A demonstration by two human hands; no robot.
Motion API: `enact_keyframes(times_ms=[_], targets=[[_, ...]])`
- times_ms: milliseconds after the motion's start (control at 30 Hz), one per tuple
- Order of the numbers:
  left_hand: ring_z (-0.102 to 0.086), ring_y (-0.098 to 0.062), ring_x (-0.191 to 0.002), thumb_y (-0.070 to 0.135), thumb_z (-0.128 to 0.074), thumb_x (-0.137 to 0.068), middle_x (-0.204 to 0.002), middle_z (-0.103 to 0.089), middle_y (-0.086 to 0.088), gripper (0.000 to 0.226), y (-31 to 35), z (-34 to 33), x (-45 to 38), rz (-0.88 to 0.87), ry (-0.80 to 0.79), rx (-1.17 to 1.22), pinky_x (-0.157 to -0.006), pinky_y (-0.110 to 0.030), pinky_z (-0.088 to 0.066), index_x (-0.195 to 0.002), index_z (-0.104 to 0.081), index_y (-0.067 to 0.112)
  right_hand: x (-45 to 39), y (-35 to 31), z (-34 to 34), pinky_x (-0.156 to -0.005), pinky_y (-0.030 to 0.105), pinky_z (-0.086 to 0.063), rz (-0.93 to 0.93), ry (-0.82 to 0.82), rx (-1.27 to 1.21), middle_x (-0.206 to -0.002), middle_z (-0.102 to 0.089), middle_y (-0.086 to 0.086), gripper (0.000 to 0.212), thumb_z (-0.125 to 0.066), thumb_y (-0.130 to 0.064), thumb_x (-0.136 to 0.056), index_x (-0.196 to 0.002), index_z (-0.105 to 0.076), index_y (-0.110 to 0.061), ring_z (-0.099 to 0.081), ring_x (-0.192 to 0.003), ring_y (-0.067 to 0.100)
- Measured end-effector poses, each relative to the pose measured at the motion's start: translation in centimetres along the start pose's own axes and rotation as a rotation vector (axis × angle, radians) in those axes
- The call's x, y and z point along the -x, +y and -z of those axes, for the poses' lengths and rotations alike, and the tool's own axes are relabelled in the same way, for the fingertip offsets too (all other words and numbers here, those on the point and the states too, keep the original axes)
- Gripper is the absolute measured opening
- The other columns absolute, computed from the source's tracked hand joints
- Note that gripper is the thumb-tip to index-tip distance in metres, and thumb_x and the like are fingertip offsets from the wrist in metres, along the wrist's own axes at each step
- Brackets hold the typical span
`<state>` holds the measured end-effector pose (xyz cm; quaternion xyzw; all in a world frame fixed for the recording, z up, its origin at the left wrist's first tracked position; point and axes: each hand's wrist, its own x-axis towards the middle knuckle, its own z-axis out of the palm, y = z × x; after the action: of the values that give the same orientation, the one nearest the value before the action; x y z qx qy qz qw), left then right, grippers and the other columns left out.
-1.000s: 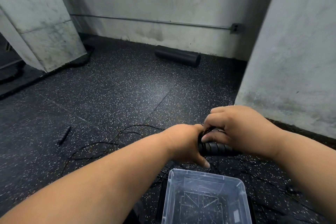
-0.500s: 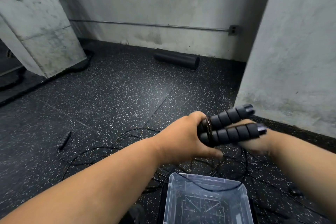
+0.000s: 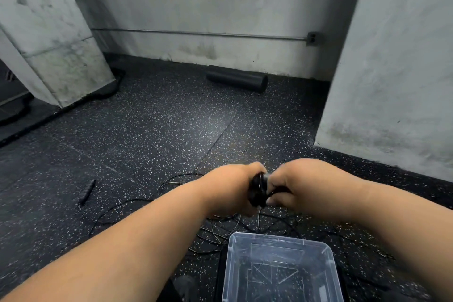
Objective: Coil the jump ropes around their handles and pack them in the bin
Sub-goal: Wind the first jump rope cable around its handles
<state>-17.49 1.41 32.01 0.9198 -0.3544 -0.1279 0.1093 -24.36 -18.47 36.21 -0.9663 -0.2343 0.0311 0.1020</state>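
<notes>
Winding is the step we judge to be in hand: our left hand point(image 3: 230, 189) grips the paired black handles point(image 3: 257, 190) end-on to us, and our right hand point(image 3: 306, 186) pinches the thin black rope point(image 3: 274, 192) right against them, held just above the floor and a little beyond the bin point(image 3: 279, 240). Next we would need to carry the rope round the handles turn by turn, keeping it taut, and draw in the slack (much of it appears to lie in loose tangled loops on the floor point(image 3: 171, 135) between hands and bin). The handles look short, dark and ribbed, though blur hides detail. The bin, clear plastic, sits near us with nothing packed in it; another handle point(image 3: 86, 192) lies far left.
</notes>
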Motion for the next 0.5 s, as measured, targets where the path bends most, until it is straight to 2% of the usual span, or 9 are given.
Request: enact_keyframes(times_ms=[100,167,233,300,367,433,467,500], targets=[[-0.068,-0.022,-0.086,0.035,-0.087,-0.069,-0.100,-0.073,0.006,0.062,1.7,0.4,0.7,-0.141,-0.027,-0.012,-0.066,-0.028,-0.046,-0.116,-0.046,0.040,0.0,0.9,1.4,-0.062,0.022,-0.048,-0.062,0.001,-0.250,-0.077,-0.067,-0.017,0.032,-0.082,-0.058,-0.075,-0.085,-0.066,-0.032,-0.061,-0.071,0.001],[-0.066,-0.016,-0.083,0.036,-0.088,-0.068,-0.099,-0.072,0.010,0.062,2.3,1.4,1.4,-0.157,-0.033,0.029,-0.066,-0.028,-0.047,-0.114,-0.046,0.040,0.0,2.2,1.9,-0.054,0.020,-0.042,-0.099,0.048,-0.457,-0.065,-0.062,-0.015,0.036,-0.088,-0.051,-0.074,-0.076,-0.063,-0.025,-0.053,-0.059,0.000],[-0.065,-0.007,-0.078,0.036,-0.090,-0.068,-0.094,-0.070,0.014,0.060,2.3,2.5,2.2,-0.150,-0.044,0.099,-0.068,-0.029,-0.053,-0.109,-0.047,0.042,0.1,3.4,1.9,-0.053,0.021,-0.037,-0.134,0.083,-0.583,-0.061,-0.054,-0.014,0.035,-0.083,-0.047,-0.081,-0.072,-0.061,-0.021,-0.045,-0.057,0.002],[-0.066,-0.003,-0.078,0.033,-0.091,-0.068,-0.092,-0.070,0.015,0.057,2.2,3.0,2.9,-0.141,-0.040,0.227,-0.069,-0.031,-0.057,-0.106,-0.048,0.041,0.2,4.0,1.5,-0.057,0.026,-0.040,-0.181,0.033,-0.720,-0.065,-0.056,-0.010,0.037,-0.071,-0.051,-0.089,-0.074,-0.062,-0.018,-0.048,-0.062,0.006],[-0.068,-0.002,-0.080,0.035,-0.091,-0.068,-0.095,-0.071,0.015,0.059,2.2,3.0,3.5,-0.112,-0.010,0.373,-0.067,-0.029,-0.057,-0.110,-0.051,0.044,0.6,3.8,0.8,-0.065,0.027,-0.044,-0.175,-0.029,-0.891,-0.075,-0.060,-0.002,0.034,-0.063,-0.038,-0.101,-0.079,-0.064,-0.012,-0.052,-0.070,0.010],[-0.070,0.001,-0.084,0.043,-0.092,-0.066,-0.100,-0.071,0.021,0.072,2.0,2.7,3.8,-0.041,0.042,0.507,-0.071,-0.023,-0.058,-0.120,-0.047,0.057,0.9,3.2,-0.4,-0.068,0.021,-0.043,-0.187,-0.044,-0.796,-0.079,-0.059,0.000,0.028,-0.056,-0.004,-0.102,-0.076,-0.061,-0.012,-0.054,-0.073,0.003],[-0.072,0.002,-0.085,0.045,-0.094,-0.065,-0.102,-0.072,0.024,0.084,1.9,2.5,4.0,0.003,0.058,0.578,-0.074,-0.022,-0.058,-0.129,-0.041,0.064,0.9,2.8,-1.0,-0.063,0.018,-0.039,-0.214,-0.054,-0.636,-0.077,-0.055,-0.001,0.034,-0.049,0.005,-0.098,-0.072,-0.057,-0.017,-0.051,-0.070,0.001],[-0.073,0.001,-0.086,0.044,-0.094,-0.066,-0.102,-0.073,0.024,0.098,1.7,2.3,4.0,0.042,0.062,0.643,-0.074,-0.020,-0.059,-0.138,-0.033,0.069,0.8,2.2,-1.6,-0.059,0.017,-0.036,-0.222,-0.081,-0.495,-0.078,-0.053,0.001,0.033,-0.046,0.004,-0.098,-0.076,-0.056,-0.018,-0.050,-0.071,0.006]])
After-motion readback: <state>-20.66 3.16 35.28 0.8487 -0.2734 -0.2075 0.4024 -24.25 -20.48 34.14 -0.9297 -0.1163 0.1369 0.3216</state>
